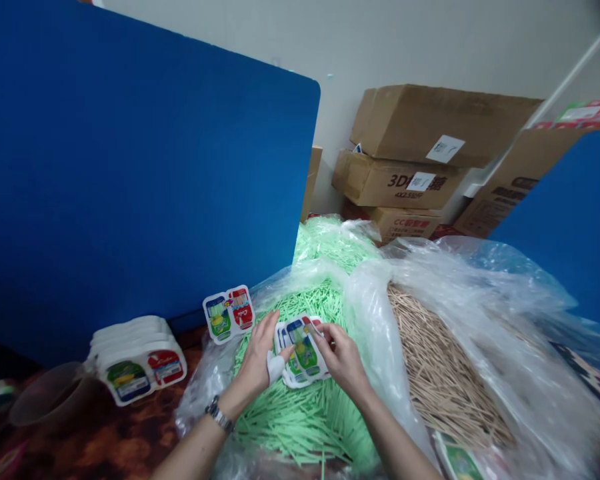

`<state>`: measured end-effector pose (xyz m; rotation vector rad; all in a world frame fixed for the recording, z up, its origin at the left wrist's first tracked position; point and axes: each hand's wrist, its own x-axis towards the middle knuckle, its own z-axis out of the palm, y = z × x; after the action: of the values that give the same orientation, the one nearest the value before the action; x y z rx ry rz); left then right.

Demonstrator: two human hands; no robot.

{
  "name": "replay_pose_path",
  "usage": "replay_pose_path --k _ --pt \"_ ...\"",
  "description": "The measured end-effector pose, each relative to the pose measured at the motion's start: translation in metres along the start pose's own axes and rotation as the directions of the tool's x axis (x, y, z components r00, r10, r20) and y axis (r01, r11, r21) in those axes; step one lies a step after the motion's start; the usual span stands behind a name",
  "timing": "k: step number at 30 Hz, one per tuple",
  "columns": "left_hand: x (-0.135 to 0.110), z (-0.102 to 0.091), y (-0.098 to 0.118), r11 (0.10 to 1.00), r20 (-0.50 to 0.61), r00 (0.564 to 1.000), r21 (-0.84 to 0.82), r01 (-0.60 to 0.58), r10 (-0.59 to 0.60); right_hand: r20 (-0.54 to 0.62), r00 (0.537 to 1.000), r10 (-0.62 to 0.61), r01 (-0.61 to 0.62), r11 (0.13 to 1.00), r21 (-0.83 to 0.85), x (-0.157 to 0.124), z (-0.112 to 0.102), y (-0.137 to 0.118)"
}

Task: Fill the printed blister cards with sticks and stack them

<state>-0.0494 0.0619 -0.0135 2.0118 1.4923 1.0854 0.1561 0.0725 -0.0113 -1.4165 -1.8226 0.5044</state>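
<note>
A small bunch of printed two-part packs (304, 350), with green and red artwork, is held over a plastic bag of light green sticks (300, 423). My left hand (261, 357) grips the packs' left edge, its fingers long behind them and its thumb on the front. White wrapping covers the thumb's base. At the upper right of the packs, my right hand (341, 357) has thumb and fingers pinched together; what exactly lies between the fingertips is hard to make out. A single similar pack (229, 313) lies on the bag's edge beyond my left hand.
A stack of packs (135, 360) stands at left near a clear plastic bowl (53, 393). Brown sticks (445, 367) fill another bag at right. A blue panel (145, 153) rises behind; cardboard boxes (430, 127) are piled against the wall.
</note>
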Motion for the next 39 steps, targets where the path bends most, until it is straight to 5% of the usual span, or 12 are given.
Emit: replay_pose_path --k 3,7,12,16,23,31,36,39 --pt "0.008 -0.021 0.016 0.988 0.028 0.988 0.007 -0.151 0.151 0.060 0.997 -0.038 0.021 0.964 0.266 -0.004 0.001 -0.022" --pt "0.022 -0.056 0.020 0.988 0.084 0.985 0.031 -0.152 0.149 0.102 0.995 -0.004 -0.036 0.922 0.385 -0.011 0.007 -0.037" --pt "0.052 -0.103 -0.012 0.968 0.068 0.990 0.209 -0.139 0.127 0.062 0.996 -0.065 0.054 0.985 0.164 -0.017 0.010 -0.020" --pt "0.072 -0.116 -0.042 0.929 0.110 0.986 0.337 -0.155 0.125 0.078 0.996 -0.040 0.046 0.996 -0.072 -0.016 0.013 0.010" --pt "0.068 -0.090 -0.055 0.876 -0.025 0.987 0.464 -0.128 0.158 0.090 0.982 0.164 -0.105 0.881 -0.461 0.002 0.018 0.039" --pt "0.014 -0.043 -0.017 0.935 -0.017 0.968 0.265 -0.236 0.250 0.065 0.946 0.319 -0.243 0.824 -0.511 0.025 0.015 0.041" --pt "-0.019 0.000 0.006 0.999 -0.006 1.000 -0.052 -0.002 0.001 0.051 0.965 0.257 -0.203 0.855 -0.477 0.022 0.004 0.034" --pt "-0.023 0.026 0.009 0.951 -0.027 0.980 -0.246 0.186 -0.198 0.017 0.984 0.179 -0.167 0.946 -0.277 0.011 -0.006 0.020"
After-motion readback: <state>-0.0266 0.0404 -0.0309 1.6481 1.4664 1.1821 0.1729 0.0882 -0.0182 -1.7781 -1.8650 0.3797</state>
